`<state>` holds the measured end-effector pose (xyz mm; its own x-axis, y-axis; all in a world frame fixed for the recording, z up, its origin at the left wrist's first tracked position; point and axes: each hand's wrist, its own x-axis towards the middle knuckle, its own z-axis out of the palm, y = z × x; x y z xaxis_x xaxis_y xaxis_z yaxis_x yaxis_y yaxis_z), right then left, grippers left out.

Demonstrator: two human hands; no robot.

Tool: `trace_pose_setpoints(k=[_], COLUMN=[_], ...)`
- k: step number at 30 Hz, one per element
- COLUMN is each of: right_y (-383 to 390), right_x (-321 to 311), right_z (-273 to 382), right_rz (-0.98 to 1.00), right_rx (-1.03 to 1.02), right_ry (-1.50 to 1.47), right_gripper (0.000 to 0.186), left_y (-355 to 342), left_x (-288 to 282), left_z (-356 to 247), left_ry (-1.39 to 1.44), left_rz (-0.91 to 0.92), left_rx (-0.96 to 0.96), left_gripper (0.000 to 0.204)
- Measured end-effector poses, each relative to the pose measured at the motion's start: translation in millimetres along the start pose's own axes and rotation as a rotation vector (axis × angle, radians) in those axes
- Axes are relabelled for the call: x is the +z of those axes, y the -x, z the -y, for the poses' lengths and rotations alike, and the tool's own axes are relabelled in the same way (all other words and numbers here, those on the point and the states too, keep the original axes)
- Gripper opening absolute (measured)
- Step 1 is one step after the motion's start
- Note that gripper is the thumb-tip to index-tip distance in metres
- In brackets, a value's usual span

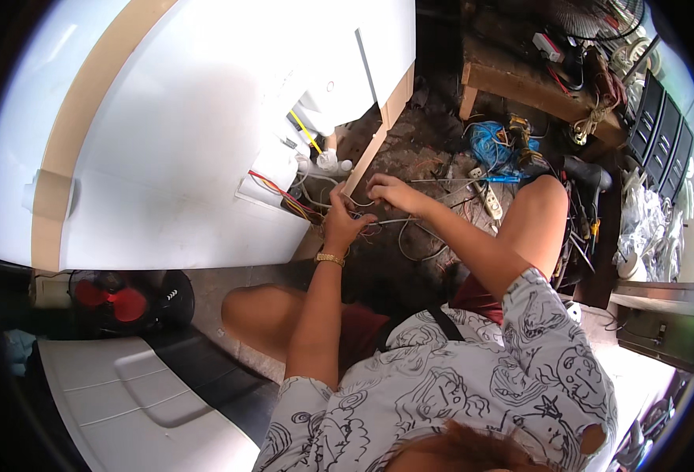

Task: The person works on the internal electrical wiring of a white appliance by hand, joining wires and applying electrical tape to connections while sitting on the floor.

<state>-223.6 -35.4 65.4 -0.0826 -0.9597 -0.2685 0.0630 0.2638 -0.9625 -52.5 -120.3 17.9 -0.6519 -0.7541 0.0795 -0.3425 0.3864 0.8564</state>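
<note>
My left hand (344, 226), with a gold watch on its wrist, is closed around thin electrical wires beside the open corner of a large white appliance (182, 141). Just to the right, my right hand (395, 194) is curled, its thumb and fingertips pinched at the end of a thin pale wire (360, 204). Red and yellow wires (282, 191) run out of the appliance toward my left hand. A grey cable (398, 221) passes from that hand across the floor to the right. White plastic fittings (329, 161) sit in the appliance's opening. My fingers partly hide the wire ends.
A white power strip (491, 202), a blue-handled screwdriver (501, 179), a yellow drill (520, 130) and a blue bundle (490, 143) lie to the right. Beyond stands a wooden bench (520, 82). A black fan with red blades (119, 303) is at left.
</note>
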Motion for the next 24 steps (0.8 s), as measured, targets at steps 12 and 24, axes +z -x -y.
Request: trace_pose_setpoints(k=[12,24], right_y=[-39.5,-44.5], right_x=[37.5,12.2], right_z=[-51.9,-60.3], right_rz=[0.339,0.212], right_rx=[0.351,0.567], right_ry=[-0.051,-0.160], right_gripper=[0.034,0.029], left_y=[8.2,20.8], left_x=[-9.0,-14.0], left_z=[42.3,11.9], left_ry=[0.149,-0.135], left_rz=[-0.126,-0.070], left_rx=[-0.004,0.281], left_gripper=[0.054,0.021])
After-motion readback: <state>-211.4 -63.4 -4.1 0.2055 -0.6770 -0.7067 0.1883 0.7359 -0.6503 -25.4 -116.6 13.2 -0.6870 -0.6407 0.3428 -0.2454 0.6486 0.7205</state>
